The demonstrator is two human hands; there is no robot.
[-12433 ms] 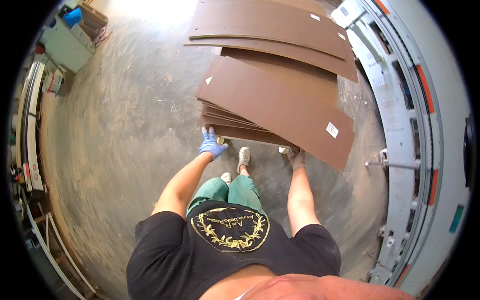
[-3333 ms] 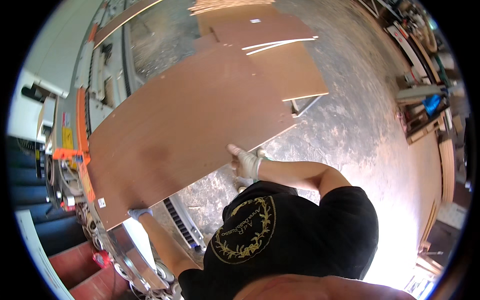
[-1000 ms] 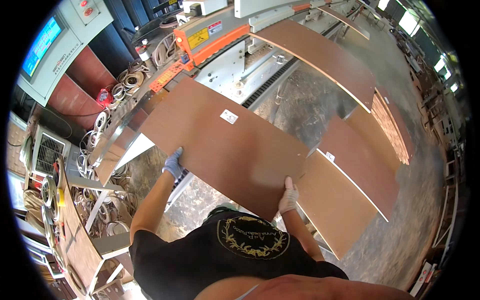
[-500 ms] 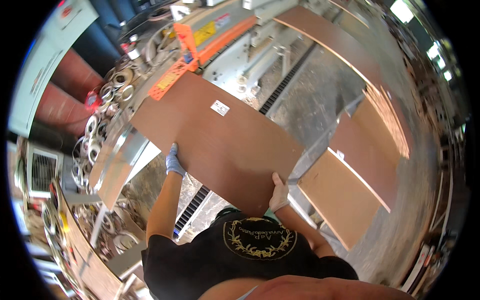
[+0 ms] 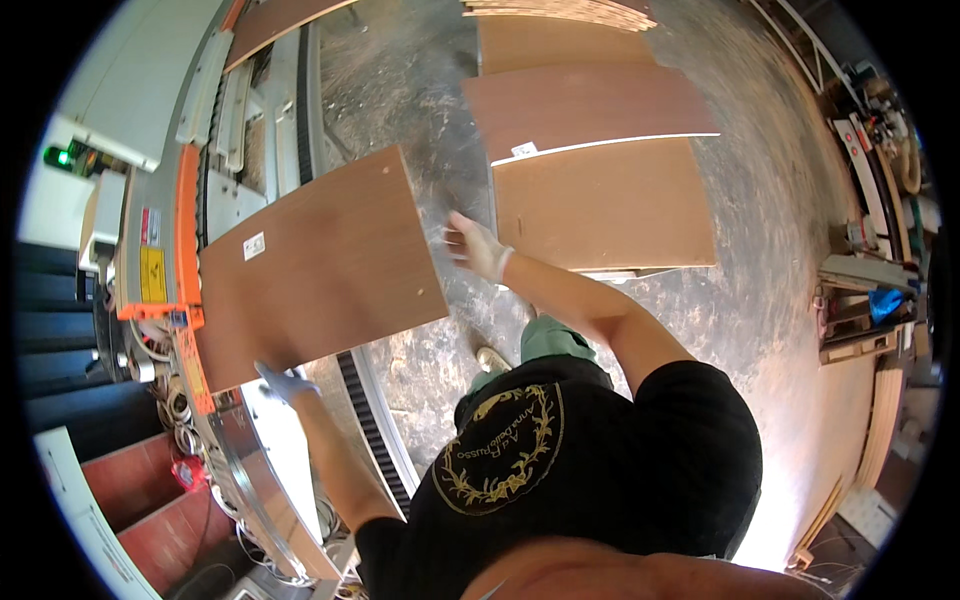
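A flat brown panel (image 5: 320, 270) with a small white label lies against the orange-edged machine on the left. At its near edge, my left hand (image 5: 287, 382) in a bluish glove grips the panel, its fingers partly hidden there. My right hand (image 5: 480, 248), in a pale thin glove, hangs just off the panel's right end, fingers apart and slightly blurred, holding nothing. Past it to the right, a reddish-brown panel (image 5: 590, 110) with a white edge and label lies over a lighter brown board (image 5: 605, 205).
The machine's orange guard (image 5: 187, 220) runs along the left. A black-ribbed rail (image 5: 365, 420) passes under the panel. More stacked boards (image 5: 560, 10) lie at the far end. Rolls of edging (image 5: 180, 405) crowd the lower left. Shelving with timber (image 5: 870, 310) stands at the right.
The view has turned right, so the machine and panel appear farther left. My right hand has let go of the panel and opened beside it. My left hand stays at the near edge.
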